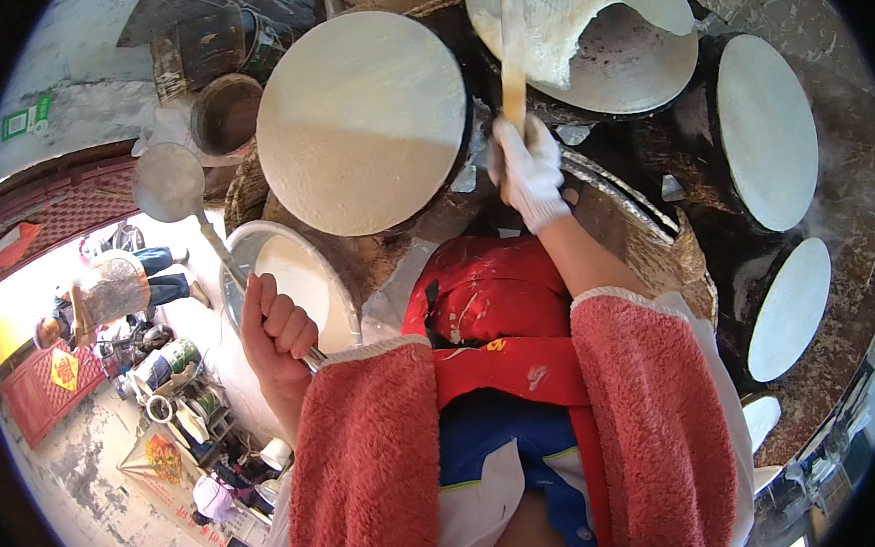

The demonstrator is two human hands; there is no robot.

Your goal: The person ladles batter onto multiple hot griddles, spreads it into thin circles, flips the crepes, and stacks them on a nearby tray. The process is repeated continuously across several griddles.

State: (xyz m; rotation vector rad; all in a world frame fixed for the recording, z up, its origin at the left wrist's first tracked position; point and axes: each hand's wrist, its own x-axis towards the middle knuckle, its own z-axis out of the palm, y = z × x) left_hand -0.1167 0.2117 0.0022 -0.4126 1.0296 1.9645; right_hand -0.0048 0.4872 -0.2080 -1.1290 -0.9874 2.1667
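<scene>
The right hand, gloved in white, is wrapped round a stick in the head view; it crosses the top pan and leaves the frame, so no clue what its far end touches. The left hand, bare, is clenched on a ladle, its bowl up and left of that hand, outside the bucket rim.

My read: spreading step, though peeling's possible. The batter lies ahead of the right hand, a bare patch to its right. If spreading, next move calls for a light, even sweep there.
</scene>
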